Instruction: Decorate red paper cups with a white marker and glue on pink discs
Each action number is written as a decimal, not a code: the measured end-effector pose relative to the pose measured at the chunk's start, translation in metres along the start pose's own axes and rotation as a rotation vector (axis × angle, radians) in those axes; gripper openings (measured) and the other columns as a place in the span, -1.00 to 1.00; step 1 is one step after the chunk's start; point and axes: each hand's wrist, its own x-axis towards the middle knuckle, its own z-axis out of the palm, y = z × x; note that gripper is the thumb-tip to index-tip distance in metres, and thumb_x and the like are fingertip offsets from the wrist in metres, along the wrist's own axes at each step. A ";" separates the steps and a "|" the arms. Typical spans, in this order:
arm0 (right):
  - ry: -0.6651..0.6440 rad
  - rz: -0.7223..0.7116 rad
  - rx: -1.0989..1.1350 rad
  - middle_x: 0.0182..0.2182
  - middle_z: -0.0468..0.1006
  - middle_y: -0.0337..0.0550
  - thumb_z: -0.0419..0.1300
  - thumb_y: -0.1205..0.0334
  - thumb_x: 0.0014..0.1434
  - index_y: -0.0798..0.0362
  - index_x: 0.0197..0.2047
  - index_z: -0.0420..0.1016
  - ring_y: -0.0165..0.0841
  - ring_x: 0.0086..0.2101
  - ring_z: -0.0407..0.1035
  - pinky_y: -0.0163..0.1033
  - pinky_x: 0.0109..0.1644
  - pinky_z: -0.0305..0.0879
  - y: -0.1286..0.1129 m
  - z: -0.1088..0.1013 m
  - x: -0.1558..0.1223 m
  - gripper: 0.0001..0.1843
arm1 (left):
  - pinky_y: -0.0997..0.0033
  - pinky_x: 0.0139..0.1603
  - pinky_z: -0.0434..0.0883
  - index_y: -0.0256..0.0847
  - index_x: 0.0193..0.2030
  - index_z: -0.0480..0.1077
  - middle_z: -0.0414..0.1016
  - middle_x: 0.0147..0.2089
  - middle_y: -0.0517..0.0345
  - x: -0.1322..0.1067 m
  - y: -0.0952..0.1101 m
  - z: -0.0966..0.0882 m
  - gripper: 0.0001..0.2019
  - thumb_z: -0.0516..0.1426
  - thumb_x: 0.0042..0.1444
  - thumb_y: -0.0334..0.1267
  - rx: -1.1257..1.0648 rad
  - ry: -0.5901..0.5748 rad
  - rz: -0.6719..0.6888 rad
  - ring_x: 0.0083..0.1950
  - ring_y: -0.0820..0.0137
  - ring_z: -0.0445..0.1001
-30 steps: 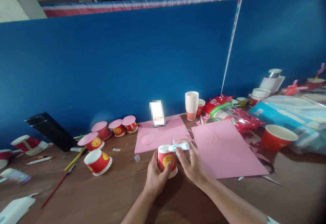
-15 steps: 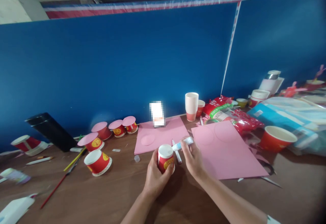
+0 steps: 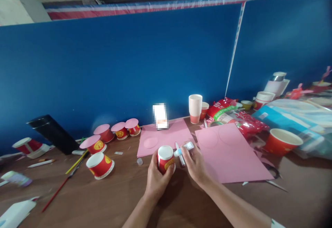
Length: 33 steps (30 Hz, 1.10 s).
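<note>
My left hand (image 3: 158, 181) is wrapped round a red paper cup (image 3: 165, 158) with a yellow emblem, held upside down with its white base up. In my right hand (image 3: 195, 165) is a white and light-blue glue stick (image 3: 183, 148), pinched between thumb and fingers. Its left end is at the cup's upper right edge; whether it touches I cannot tell. Behind it a white marker (image 3: 181, 156) lies on the table. Beyond the cup lies a pink sheet (image 3: 171, 136) with a loose pink disc (image 3: 150, 142) on it.
A second pink sheet (image 3: 233, 158) with drawn circles lies to the right, scissors (image 3: 276, 185) partly under it. Upturned cups topped with pink discs (image 3: 90, 141) stand left, near a bare upturned cup (image 3: 100, 165). A red bag (image 3: 228, 114) and an orange cup (image 3: 282, 141) are at right.
My left hand has shifted slightly left with the cup, tilting it a little. The glue stick in my right hand has moved slightly left and down along with it.
</note>
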 end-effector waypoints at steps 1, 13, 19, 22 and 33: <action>0.013 -0.001 -0.006 -0.52 0.40 -0.25 0.00 0.11 0.25 0.06 -0.36 0.31 -0.41 -0.50 0.28 -0.35 -0.41 0.21 0.000 0.000 0.000 -0.76 | 0.23 0.01 0.33 -0.26 0.17 0.14 0.42 0.01 -0.04 0.000 -0.001 0.000 -0.37 0.19 -0.08 -0.18 0.006 0.007 0.001 -0.02 0.22 0.42; -0.012 -0.033 -0.059 -0.53 0.39 -0.28 0.03 0.15 0.23 0.05 -0.38 0.30 -0.43 -0.51 0.28 -0.37 -0.40 0.22 -0.003 0.000 -0.003 -0.81 | 0.29 -0.04 0.36 -0.25 0.16 0.15 0.45 -0.04 0.01 0.002 -0.004 0.001 -0.36 0.19 -0.09 -0.18 0.032 0.061 -0.001 -0.08 0.26 0.44; 0.073 -0.059 -0.012 -0.42 0.44 -0.21 0.03 0.15 0.24 0.05 -0.26 0.33 -0.39 -0.41 0.34 -0.36 -0.32 0.28 -0.002 0.000 -0.003 -0.84 | 0.27 0.03 0.31 -0.19 0.17 0.13 0.40 0.01 0.03 0.001 -0.009 0.003 -0.37 0.19 -0.10 -0.26 0.060 0.057 0.067 -0.01 0.26 0.39; 0.033 -0.054 -0.007 -0.41 0.44 -0.21 0.03 0.16 0.24 0.05 -0.27 0.32 -0.39 -0.40 0.35 -0.35 -0.30 0.28 -0.001 0.001 -0.004 -0.85 | 0.25 0.04 0.31 -0.17 0.17 0.13 0.38 0.02 0.02 0.000 -0.010 0.003 -0.37 0.19 -0.10 -0.27 0.066 0.054 0.079 0.00 0.25 0.38; 0.046 -0.048 -0.015 -0.42 0.46 -0.21 0.06 0.18 0.22 0.05 -0.27 0.33 -0.40 -0.41 0.37 -0.37 -0.31 0.29 -0.002 0.000 -0.005 -0.87 | 0.26 0.01 0.32 -0.17 0.16 0.14 0.39 0.00 0.04 0.002 -0.011 0.001 -0.38 0.19 -0.09 -0.25 0.106 0.083 0.091 -0.02 0.26 0.39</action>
